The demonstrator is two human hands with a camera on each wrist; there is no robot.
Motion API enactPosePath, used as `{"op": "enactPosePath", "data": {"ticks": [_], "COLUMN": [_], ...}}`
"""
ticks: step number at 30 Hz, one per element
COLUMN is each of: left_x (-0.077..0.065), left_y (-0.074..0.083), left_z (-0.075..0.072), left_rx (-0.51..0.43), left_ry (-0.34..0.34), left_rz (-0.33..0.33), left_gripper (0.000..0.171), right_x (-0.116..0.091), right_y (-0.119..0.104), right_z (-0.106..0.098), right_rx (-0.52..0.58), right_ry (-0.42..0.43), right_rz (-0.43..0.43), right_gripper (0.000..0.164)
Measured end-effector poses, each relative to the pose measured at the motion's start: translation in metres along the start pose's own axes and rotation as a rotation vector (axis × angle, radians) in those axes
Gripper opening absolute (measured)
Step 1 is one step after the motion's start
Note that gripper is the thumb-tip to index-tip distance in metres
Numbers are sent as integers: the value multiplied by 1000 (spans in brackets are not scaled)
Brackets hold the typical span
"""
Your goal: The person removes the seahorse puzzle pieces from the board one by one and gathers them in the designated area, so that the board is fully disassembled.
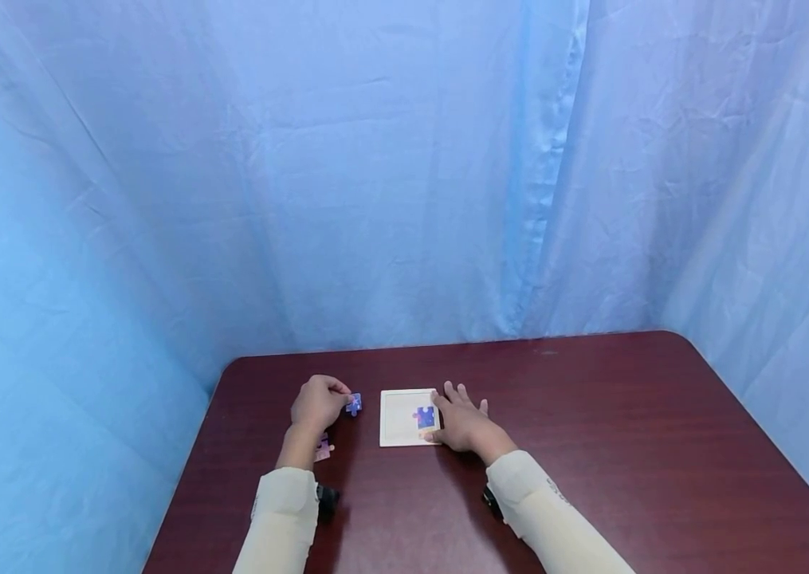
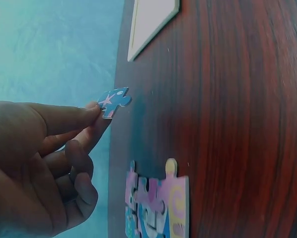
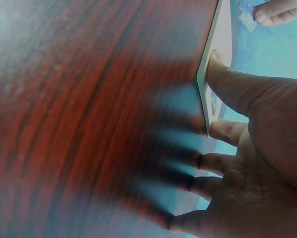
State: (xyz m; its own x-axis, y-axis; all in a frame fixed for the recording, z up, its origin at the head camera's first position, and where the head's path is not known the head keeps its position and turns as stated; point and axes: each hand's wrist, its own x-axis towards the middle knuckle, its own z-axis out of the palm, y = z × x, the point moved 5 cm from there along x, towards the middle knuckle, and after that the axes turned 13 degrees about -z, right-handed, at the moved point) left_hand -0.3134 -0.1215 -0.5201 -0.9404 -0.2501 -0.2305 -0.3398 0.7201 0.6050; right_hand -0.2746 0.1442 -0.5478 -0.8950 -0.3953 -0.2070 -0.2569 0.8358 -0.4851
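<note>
My left hand [image 1: 315, 403] pinches a small blue jigsaw piece [image 2: 112, 101] with a pink star between thumb and forefinger. In the left wrist view the piece is held above the table, its knob pointing away from the fingers. To its right in the head view lies a square, pale puzzle tray [image 1: 395, 418]. A blue and purple jigsaw piece [image 1: 425, 417] sits in the tray's right part. My right hand [image 1: 467, 424] rests at the tray's right edge, fingers spread, thumb and forefinger touching the rim; the other fingers reach down to the table.
Several pink, purple and blue jigsaw pieces [image 2: 157, 206] lie grouped on the table near my left wrist, partly hidden by the forearm in the head view. The dark red wooden table [image 1: 634, 446] is bordered by blue curtains [image 1: 390, 175].
</note>
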Motion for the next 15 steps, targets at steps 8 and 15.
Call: {"op": "enactPosePath", "data": {"ticks": [8,15], "left_x": [3,9], "left_y": [-14,-20], "left_z": [-7,-11], "left_rx": [34,44], "left_ry": [-15,-8], "left_rz": [-25,-31], "left_gripper": [10,12], "right_x": [0,-1], "right_y": [0,-2], "right_z": [2,-1], "right_rx": [6,0], "right_ry": [4,9], "right_rz": [-3,-4], "right_gripper": [82,82]}}
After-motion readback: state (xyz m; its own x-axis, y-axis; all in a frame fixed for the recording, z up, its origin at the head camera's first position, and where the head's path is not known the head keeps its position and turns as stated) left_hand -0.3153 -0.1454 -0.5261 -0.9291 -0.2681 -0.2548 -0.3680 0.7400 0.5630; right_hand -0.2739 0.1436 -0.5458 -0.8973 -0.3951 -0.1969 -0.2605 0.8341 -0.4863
